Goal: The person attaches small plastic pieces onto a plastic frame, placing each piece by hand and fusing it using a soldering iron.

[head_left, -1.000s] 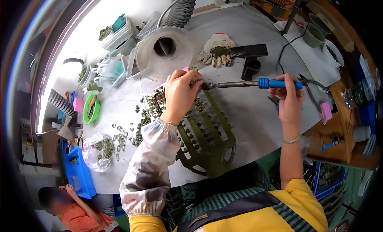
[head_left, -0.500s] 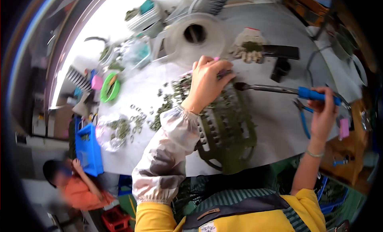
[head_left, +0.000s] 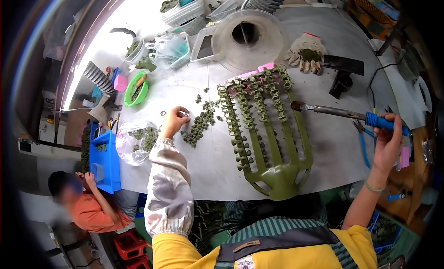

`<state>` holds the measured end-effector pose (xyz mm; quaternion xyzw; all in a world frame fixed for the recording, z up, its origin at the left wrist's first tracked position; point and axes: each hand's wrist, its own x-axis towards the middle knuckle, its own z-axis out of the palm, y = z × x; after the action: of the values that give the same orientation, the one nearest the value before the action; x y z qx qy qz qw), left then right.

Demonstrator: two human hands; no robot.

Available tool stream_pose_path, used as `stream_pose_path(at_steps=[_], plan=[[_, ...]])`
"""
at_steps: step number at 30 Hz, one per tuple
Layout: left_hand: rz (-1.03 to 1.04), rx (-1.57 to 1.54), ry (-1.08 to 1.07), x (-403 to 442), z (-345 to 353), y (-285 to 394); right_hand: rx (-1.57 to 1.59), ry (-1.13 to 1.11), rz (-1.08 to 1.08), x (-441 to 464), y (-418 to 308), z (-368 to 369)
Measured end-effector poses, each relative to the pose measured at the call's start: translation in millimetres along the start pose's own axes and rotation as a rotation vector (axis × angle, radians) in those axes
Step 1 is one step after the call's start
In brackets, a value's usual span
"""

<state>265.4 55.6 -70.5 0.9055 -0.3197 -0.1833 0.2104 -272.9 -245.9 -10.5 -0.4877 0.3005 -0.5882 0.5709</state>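
Note:
My left hand (head_left: 173,122) is over the table beside a pile of small green parts (head_left: 200,127). Its thumb and fingers are pinched together, and whatever they hold is too small to make out. In my right hand (head_left: 387,142) is the blue handle of a soldering iron (head_left: 340,112). Its dark, broad tip points left, close to the right edge of a green slotted plastic frame (head_left: 283,179). Rows of small green clip-like parts line the frame's bars. The frame's far end rests by a pink holder (head_left: 252,75).
A clear round hood with a dark opening (head_left: 273,42) stands behind the frame. Around it are a work glove (head_left: 306,51), a black stand (head_left: 342,82), blue-handled pliers (head_left: 363,146), a green bowl (head_left: 127,99) and a plastic bag of parts (head_left: 127,149). A person in orange (head_left: 95,213) sits left.
My left hand has moved left from the frame's far end to beside the pile, uncovering the clip rows. My right hand still holds the soldering iron near the frame's edge.

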Motion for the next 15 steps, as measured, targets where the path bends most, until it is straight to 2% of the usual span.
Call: stream_pose_path(at_steps=[1,3,5,8,12,15], plan=[[0.034,0.007,-0.007,-1.6,3.2,2.0,-0.008,0.013,-0.003,-1.3,-1.1,0.0],[0.112,-0.058,0.162,4.0,6.4,3.8,-0.003,0.033,0.018,-3.8,-3.5,1.3],[0.172,-0.446,0.178,-11.2,1.0,54.4,-0.011,0.033,0.008,-5.0,-6.8,1.6],[0.407,-0.638,0.089,-46.1,9.6,152.8,-0.012,-0.009,-0.03,-6.3,-9.7,7.6],[0.646,-0.575,-0.02,-74.4,56.0,241.6,-0.033,-0.008,-0.032,-4.9,-6.1,7.1],[0.738,-0.316,-0.01,-78.3,70.9,277.7,0.017,-0.023,-0.03,-4.3,-4.2,11.4]])
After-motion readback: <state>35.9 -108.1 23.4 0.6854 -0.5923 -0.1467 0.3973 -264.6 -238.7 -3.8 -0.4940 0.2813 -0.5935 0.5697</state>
